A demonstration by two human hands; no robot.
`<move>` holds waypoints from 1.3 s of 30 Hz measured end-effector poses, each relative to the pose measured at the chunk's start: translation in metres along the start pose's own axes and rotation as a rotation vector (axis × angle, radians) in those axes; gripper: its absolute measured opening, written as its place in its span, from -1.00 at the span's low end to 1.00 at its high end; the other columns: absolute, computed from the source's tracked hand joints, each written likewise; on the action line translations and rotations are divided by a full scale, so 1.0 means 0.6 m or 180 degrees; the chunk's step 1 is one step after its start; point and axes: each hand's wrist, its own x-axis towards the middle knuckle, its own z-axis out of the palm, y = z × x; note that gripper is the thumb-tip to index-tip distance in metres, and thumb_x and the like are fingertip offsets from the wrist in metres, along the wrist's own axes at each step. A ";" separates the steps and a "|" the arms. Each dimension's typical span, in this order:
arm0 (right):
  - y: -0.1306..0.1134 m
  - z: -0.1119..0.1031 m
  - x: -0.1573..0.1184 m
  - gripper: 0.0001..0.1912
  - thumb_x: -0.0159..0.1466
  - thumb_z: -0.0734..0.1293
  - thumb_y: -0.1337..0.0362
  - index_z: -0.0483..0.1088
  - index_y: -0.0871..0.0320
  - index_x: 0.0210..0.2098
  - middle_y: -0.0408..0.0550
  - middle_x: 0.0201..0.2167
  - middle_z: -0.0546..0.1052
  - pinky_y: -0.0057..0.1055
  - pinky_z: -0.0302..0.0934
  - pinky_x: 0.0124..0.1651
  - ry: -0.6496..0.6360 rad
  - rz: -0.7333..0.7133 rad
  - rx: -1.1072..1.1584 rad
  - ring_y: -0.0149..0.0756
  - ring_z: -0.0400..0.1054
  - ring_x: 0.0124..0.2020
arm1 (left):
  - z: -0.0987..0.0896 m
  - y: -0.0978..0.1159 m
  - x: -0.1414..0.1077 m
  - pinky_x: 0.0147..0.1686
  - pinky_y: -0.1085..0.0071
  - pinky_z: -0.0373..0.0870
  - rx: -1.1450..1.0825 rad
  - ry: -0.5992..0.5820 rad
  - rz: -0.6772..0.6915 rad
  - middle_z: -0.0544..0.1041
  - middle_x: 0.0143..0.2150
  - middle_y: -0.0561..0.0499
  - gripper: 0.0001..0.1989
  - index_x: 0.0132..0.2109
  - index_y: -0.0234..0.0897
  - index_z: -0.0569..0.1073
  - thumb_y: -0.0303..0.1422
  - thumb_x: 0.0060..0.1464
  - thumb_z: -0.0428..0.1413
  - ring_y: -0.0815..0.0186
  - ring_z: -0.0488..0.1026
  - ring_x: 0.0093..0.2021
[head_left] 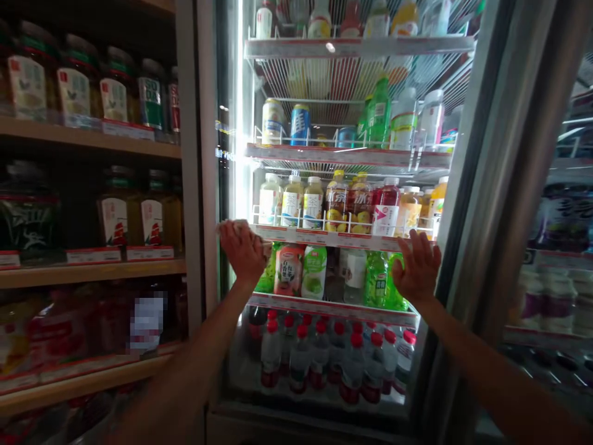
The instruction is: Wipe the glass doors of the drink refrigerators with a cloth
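My left hand (241, 248) is wrapped over a pale, crumpled cloth (263, 242) at the left side of a lit drinks cooler. Only the edges of the cloth show past the fingers. My right hand (418, 267) is raised at the cooler's right side with its fingers spread and holds nothing. Both hands appear to be against the cooler's glass front, level with the red and white price strip (319, 238); actual contact is hard to tell. Behind them stand a pink-red drink bottle (288, 272) and a green-labelled bottle (315, 272).
Several bottles with red caps (320, 346) fill the cooler's bottom. Upper racks hold a blue can (300, 125) and a green bottle (380, 111). Wooden shelves (92, 272) with jars and bottles stand at left. A metal door frame (523, 173) and another cooler are at right.
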 end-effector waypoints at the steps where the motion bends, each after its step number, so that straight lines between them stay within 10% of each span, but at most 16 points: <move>1: 0.000 0.000 0.000 -0.42 0.22 0.15 0.24 0.05 0.06 0.23 0.02 0.28 0.08 -0.01 -0.22 0.26 -0.0020 0.0027 0.0021 -0.09 -0.10 0.31 | 0.008 0.018 -0.006 0.21 -0.17 -0.22 -0.0046 0.0074 0.0162 -0.19 0.35 -0.32 -0.46 0.26 -0.39 0.02 -0.33 0.16 -0.13 -0.03 -0.38 0.35; 7: 0.000 -0.001 0.001 -0.44 0.22 0.15 0.25 0.08 0.07 0.22 0.03 0.27 0.11 -0.02 -0.22 0.27 0.0049 -0.0054 -0.0011 -0.10 -0.10 0.31 | 0.033 0.081 -0.017 0.21 0.07 0.02 -0.0264 -0.0419 0.1783 0.18 0.25 -0.14 -0.57 0.15 -0.18 0.26 -0.34 0.11 -0.04 0.09 -0.14 0.34; 13: 0.000 0.000 0.001 -0.44 0.22 0.15 0.25 0.07 0.08 0.22 0.02 0.27 0.11 -0.01 -0.23 0.27 0.0050 -0.0032 0.0022 -0.11 -0.10 0.31 | 0.011 0.016 0.014 0.23 -0.08 -0.15 0.0004 0.0417 0.0168 -0.06 0.33 -0.32 -0.49 0.22 -0.43 0.14 -0.32 0.14 -0.10 -0.02 -0.23 0.34; 20: 0.001 0.002 0.001 -0.40 0.22 0.15 0.25 0.02 0.06 0.24 0.04 0.27 0.11 -0.01 -0.21 0.26 0.0078 -0.0097 -0.0054 -0.09 -0.10 0.30 | 0.047 0.106 0.002 0.23 0.09 -0.04 -0.0139 -0.0451 0.2129 0.22 0.24 -0.10 -0.60 0.13 -0.16 0.26 -0.31 0.14 -0.06 0.13 -0.12 0.33; 26: 0.002 0.003 -0.002 -0.39 0.21 0.16 0.27 0.01 0.04 0.25 0.02 0.29 0.07 0.03 -0.25 0.27 0.0050 -0.0023 0.0047 -0.09 -0.11 0.31 | 0.017 0.024 0.057 0.23 -0.02 -0.11 0.0070 0.0166 0.0801 0.00 0.32 -0.29 -0.41 0.28 -0.36 -0.04 -0.27 0.15 -0.12 0.06 -0.23 0.35; 33: -0.144 -0.018 0.071 -0.34 0.23 0.07 0.42 -0.17 0.07 0.30 0.09 0.26 0.11 -0.10 0.04 0.20 -0.0082 -0.0869 0.1402 -0.19 -0.01 0.27 | 0.068 0.143 0.052 0.21 0.12 0.06 -0.0788 -0.0087 0.1431 0.16 0.25 -0.28 -0.41 0.29 -0.35 -0.15 -0.35 0.18 -0.13 0.19 -0.10 0.33; 39: -0.271 0.016 0.121 -0.46 0.27 0.08 0.35 0.01 0.17 0.24 0.12 0.11 0.31 -0.20 0.10 0.14 -0.0584 -0.1229 0.1632 -0.21 0.15 0.15 | 0.018 0.065 0.015 0.25 0.03 -0.12 -0.0354 -0.0721 0.1168 0.06 0.29 -0.35 -0.28 0.29 -0.40 -0.12 -0.08 0.14 -0.09 0.13 -0.15 0.34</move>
